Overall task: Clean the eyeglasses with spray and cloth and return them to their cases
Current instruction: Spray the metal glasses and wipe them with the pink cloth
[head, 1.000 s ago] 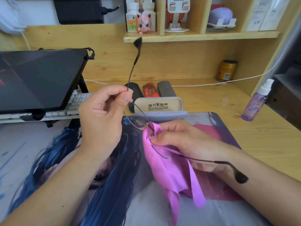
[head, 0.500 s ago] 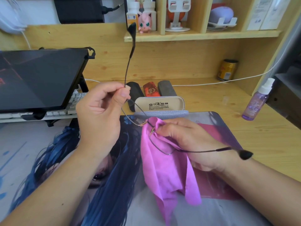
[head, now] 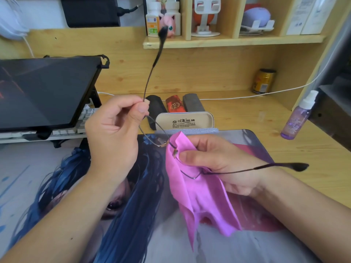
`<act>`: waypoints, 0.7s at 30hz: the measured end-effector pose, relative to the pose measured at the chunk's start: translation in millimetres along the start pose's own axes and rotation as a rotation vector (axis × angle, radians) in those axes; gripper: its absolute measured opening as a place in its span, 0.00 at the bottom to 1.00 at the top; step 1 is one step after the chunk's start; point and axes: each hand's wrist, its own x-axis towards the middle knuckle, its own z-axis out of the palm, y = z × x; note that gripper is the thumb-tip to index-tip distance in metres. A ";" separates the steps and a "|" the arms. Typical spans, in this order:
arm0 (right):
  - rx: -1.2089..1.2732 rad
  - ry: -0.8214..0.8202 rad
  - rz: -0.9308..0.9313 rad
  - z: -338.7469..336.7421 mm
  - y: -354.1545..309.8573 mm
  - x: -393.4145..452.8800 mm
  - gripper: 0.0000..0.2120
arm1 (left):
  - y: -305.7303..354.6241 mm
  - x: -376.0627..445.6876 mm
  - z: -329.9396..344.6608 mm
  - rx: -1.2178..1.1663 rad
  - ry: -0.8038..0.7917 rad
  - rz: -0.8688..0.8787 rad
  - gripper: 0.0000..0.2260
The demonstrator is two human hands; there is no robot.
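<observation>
A person's left hand (head: 114,128) pinches the thin-framed eyeglasses (head: 153,133) at one hinge, fingers curled round the temple, while the right hand (head: 218,164) pinches the other lens inside a pink cloth (head: 201,198), thumb pressing the fabric against the glass. The glasses are held in the air above a printed desk mat (head: 57,186). Over the past second the upright temple arm has swung slightly and the right-side arm has levelled out, suggesting the lens is being rubbed and turned as wiping continues. An open beige case (head: 185,120) waits just behind the hands, with three closed cases beyond; the spray bottle (head: 298,118) stands well apart at right.
</observation>
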 end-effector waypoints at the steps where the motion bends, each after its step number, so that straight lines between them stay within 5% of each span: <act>1: 0.010 -0.033 0.014 0.4 -1.2 -0.9 0.08 | 0.1 -0.2 0.3 0.002 -0.003 0.005 0.04; 15: 0.001 0.067 0.025 5.7 3.1 1.8 0.05 | -4.0 0.2 1.0 -0.026 -0.002 -0.004 0.06; 18: 0.052 0.092 0.011 5.2 2.9 0.9 0.17 | -4.5 1.1 0.4 -0.030 0.008 -0.001 0.06; 21: 0.091 0.087 0.002 7.0 1.2 -0.9 0.17 | -4.2 1.7 0.1 -0.040 0.015 -0.005 0.08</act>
